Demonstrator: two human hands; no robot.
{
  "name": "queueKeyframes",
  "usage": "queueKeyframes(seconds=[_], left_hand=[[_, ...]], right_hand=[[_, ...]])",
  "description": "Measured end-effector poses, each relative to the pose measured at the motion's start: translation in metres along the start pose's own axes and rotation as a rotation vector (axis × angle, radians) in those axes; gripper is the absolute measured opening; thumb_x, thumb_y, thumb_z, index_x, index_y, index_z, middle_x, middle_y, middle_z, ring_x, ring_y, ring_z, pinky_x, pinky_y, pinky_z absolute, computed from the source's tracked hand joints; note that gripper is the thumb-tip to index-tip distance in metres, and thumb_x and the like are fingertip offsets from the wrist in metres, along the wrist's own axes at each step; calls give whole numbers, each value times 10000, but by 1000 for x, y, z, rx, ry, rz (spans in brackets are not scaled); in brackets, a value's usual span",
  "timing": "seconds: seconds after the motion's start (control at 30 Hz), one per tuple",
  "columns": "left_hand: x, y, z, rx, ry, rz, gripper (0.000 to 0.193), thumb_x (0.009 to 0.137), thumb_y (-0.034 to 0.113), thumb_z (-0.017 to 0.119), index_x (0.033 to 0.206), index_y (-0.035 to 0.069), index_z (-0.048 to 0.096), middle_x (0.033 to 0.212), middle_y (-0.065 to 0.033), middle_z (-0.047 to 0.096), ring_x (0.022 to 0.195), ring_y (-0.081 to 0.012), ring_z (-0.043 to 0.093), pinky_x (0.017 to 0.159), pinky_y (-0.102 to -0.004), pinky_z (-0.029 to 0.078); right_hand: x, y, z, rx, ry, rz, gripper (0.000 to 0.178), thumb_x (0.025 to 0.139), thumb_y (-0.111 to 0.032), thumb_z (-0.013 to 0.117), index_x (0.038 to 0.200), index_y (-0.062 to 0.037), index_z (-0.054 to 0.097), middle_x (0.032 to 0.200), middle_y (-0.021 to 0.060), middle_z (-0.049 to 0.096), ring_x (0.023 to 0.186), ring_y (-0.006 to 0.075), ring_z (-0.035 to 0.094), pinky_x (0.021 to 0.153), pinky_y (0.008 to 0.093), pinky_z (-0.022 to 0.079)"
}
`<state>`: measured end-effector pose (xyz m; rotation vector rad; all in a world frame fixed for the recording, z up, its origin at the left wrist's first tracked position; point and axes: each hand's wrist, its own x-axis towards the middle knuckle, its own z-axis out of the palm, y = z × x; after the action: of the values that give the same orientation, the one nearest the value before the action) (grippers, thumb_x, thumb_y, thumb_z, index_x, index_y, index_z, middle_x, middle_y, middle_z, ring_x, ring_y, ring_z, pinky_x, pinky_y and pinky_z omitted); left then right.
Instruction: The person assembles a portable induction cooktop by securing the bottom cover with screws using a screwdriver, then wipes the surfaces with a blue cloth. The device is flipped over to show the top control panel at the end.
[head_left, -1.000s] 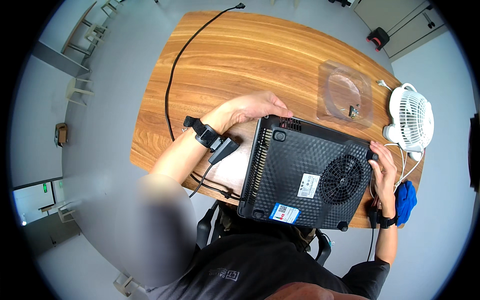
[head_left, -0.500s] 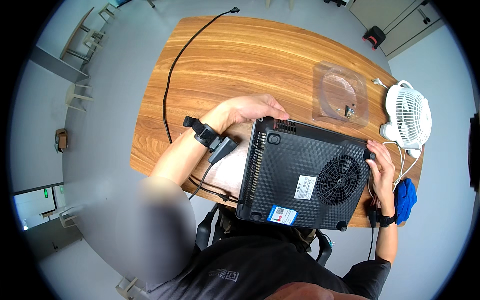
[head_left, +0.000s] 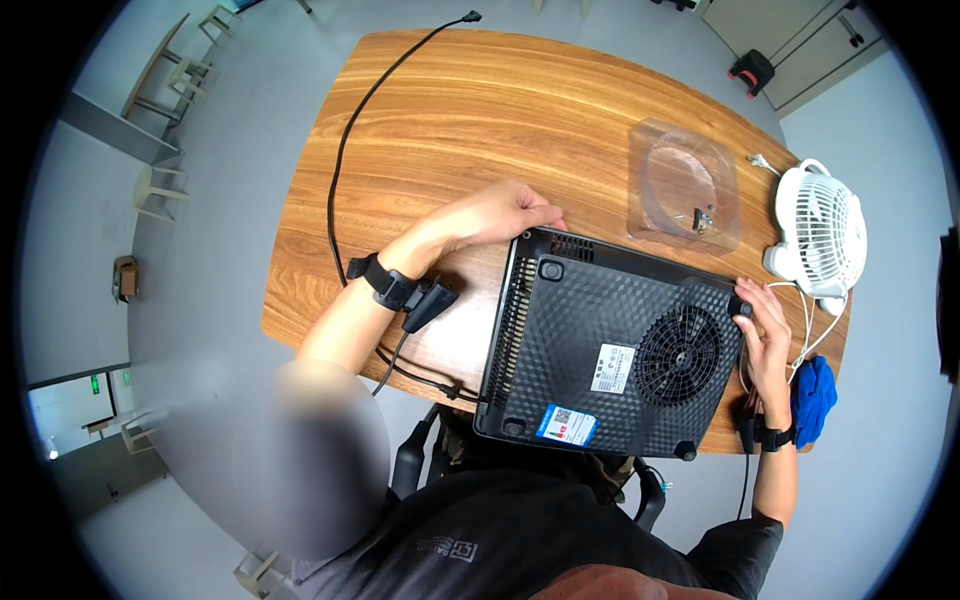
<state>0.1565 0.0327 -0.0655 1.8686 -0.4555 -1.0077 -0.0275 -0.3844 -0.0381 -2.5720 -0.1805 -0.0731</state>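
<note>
Head view: your right hand (head_left: pixel 766 330) clamps the cooker (head_left: pixel 580 325); your left hand (head_left: pixel 497 213) is by its corner, grip unclear.

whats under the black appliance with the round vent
The wooden table shows beyond the black appliance, and a black cable reaches its left edge; whatever lies directly underneath is covered.

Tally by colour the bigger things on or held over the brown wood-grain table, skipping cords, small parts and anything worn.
Black: 1, boxy plastic appliance
White: 1, round-grilled plastic fan
Clear: 1, squarish plastic tray
Blue: 1, crumpled cloth
Total: 4
</note>
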Motion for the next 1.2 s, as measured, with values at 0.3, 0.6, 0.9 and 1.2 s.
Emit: queueKeyframes(seconds=[0.3,0.6,0.9,1.2], left_hand=[[1,0,7,226,49,148,334,1082,315,554,1116,50,755,1082,-94,628,1057,-239,589,966,-346,456],[21,-8,17,341,39,349,270,1048,272,617,1070,34,744,1078,-91,618,1052,-236,580,938,-347,463],[9,2,13,201,76,252,251,1012,225,693,1179,53,769,1065,-67,720,914,-189,667,797,-324,527],[-9,-19,16,109,298,264,279,1062,157,599,1276,7,697,1171,-109,734,952,-162,682,844,-328,552]], right_hand=[[1,1,2,13,2,1,341,937,-147,715,1249,-9,702,1351,121,703,1365,340,577,1240,523,312],[2,1,5,15,-21,13,342,933,-144,717,1243,1,699,1354,125,701,1359,338,579,1234,501,324],[3,-2,6,73,-16,13,333,925,-103,710,1232,27,694,1337,156,699,1299,355,603,1131,445,436],[7,3,9,86,-57,17,336,923,-91,706,1239,24,691,1351,152,692,1319,356,587,1145,446,427]])
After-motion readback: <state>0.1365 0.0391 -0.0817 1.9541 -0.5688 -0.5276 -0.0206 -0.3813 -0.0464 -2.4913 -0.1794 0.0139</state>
